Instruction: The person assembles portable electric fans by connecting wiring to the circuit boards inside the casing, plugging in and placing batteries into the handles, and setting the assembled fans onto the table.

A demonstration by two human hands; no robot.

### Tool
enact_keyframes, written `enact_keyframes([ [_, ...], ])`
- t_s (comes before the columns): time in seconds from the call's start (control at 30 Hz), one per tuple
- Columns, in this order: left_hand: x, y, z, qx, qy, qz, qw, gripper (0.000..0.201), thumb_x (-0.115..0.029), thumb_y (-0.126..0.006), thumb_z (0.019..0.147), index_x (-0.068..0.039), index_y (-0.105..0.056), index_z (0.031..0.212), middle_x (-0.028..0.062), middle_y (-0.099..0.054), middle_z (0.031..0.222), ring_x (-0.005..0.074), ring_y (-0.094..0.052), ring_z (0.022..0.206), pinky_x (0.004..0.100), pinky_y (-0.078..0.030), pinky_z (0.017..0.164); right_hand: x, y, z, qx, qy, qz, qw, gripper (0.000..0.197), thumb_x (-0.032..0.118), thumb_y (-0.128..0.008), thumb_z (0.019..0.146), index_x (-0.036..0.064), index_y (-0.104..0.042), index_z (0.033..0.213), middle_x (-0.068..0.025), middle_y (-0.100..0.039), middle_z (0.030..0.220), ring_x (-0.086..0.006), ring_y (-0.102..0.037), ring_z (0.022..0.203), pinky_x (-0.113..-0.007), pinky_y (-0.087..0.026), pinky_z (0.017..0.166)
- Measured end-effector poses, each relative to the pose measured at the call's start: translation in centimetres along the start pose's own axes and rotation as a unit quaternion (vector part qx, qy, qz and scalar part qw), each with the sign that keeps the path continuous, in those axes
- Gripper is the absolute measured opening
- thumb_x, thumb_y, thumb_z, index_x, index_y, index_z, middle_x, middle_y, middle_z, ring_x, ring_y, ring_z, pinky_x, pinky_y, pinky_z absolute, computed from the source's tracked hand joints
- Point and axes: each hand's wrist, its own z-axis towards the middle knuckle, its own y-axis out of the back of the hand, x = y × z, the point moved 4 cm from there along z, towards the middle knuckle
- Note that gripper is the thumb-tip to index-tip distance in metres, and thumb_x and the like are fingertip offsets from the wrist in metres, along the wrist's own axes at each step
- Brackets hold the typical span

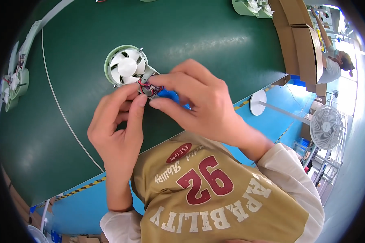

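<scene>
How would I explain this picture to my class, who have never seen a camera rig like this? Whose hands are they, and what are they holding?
There is no robot here. A person's own bare left hand and right hand are at work. The camera sits on the head and looks down; its fisheye lens bends straight edges.

The right hand holds a white and pale green fan unit at its wired end. The left thumb and fingertips meet at the wires; whether they pinch one is too small to tell.

On the green table lie other fan parts, at the far right and far left. Something blue is partly hidden behind the right hand.
</scene>
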Motion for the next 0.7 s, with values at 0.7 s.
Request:
enact_keyframes([
  [0.7, 0.1, -0.1, 0.8, 0.078, -0.275, 0.296, 0.911, 0.031, 0.005, -0.072, 0.078, -0.005, -0.070, 0.107, 0.0072, -0.066, 0.090, 0.0222, -0.063, 0.070, 0.0329, -0.053, 0.060, -1.8, -1.2, 1.7, 0.105, -0.094, 0.098, 0.985, 0.011, -0.003, -0.064, 0.079, 0.0010, -0.066, 0.089, -0.0034, -0.050, 0.064, -0.0108, -0.046, 0.053, -0.028, -0.040, 0.050],
])
